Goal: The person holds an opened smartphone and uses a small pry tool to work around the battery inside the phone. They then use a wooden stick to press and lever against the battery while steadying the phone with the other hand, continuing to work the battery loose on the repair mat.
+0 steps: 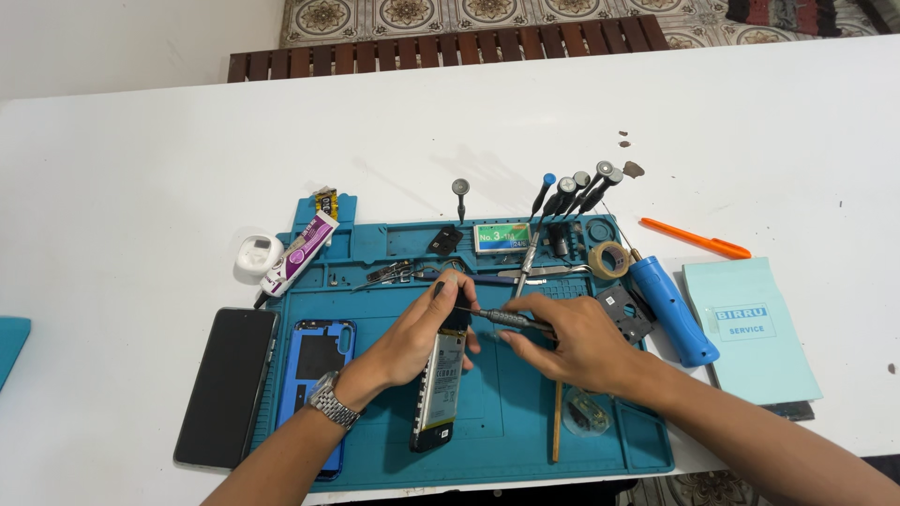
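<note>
The opened phone (439, 389) lay nearest, left hand (422, 333) clamped on it, right hand (572, 342) pinching a screwdriver (502, 319); unscrewing underway, needing steady tip seating.

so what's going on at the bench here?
A person is working on an opened phone lying on a blue repair mat. The left hand steadies the phone's top end, while the right hand holds a precision screwdriver with its tip at that end. A blue back cover and a dark screen panel lie to the left, spare screwdrivers stand behind.
</note>
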Tool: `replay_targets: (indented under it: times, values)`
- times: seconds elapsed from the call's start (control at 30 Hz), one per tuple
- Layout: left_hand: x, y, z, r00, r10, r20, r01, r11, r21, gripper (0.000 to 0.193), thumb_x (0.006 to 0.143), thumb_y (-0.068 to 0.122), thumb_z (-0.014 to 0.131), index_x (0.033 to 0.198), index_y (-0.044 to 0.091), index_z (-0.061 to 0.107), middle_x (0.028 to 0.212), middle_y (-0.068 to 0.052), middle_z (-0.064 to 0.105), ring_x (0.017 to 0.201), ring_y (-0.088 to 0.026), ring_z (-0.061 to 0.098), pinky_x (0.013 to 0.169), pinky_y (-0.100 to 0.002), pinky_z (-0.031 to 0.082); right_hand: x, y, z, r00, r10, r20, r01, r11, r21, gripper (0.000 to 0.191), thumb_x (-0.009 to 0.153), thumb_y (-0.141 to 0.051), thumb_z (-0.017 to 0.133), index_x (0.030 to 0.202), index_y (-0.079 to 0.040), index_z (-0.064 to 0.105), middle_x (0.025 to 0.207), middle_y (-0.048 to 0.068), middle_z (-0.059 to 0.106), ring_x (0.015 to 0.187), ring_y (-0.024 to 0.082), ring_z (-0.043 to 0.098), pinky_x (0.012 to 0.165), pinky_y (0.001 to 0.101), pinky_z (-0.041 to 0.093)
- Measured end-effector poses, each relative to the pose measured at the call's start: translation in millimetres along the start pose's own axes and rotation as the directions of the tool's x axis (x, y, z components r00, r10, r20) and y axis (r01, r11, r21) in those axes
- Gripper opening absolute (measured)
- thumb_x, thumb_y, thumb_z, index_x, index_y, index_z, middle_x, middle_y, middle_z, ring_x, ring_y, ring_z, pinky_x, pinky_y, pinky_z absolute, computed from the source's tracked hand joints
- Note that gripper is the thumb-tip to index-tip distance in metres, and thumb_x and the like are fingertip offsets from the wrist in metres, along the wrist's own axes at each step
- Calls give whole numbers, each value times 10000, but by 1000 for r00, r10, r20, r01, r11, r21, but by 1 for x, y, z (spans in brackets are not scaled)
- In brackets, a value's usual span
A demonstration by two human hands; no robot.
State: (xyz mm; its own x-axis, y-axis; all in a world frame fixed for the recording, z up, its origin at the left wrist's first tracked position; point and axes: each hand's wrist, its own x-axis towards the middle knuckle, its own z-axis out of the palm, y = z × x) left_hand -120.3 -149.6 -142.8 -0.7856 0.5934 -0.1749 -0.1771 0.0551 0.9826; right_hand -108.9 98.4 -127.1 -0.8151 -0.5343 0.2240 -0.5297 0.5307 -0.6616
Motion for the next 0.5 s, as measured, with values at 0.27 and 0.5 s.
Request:
replay_targets:
  times: [0.27, 0.5]
  values:
    - [0, 2, 2, 1000, 9, -5, -9, 1000, 16, 671, 955, 725, 244, 1113, 104, 442, 1057, -93, 506, 867, -185, 692, 687, -355, 668, -3, 6, 0, 1000, -29, -10, 29, 1000, -3, 314, 912, -258, 761, 1146, -69, 669, 487, 56, 580, 372, 147, 525, 382, 330, 347]
    - [0, 1, 2, 1000, 13, 1, -13, 1000, 0, 662, 959, 717, 250, 1109, 101, 438, 1061, -98, 510, 873, -188, 695, 689, -357, 674, 0, 7, 2, 1000, -1, 18, 1, 1000, 21, 233, 925, -229, 759, 1094, -83, 688, 518, 39, 625, 388, 130, 557, 393, 305, 357]
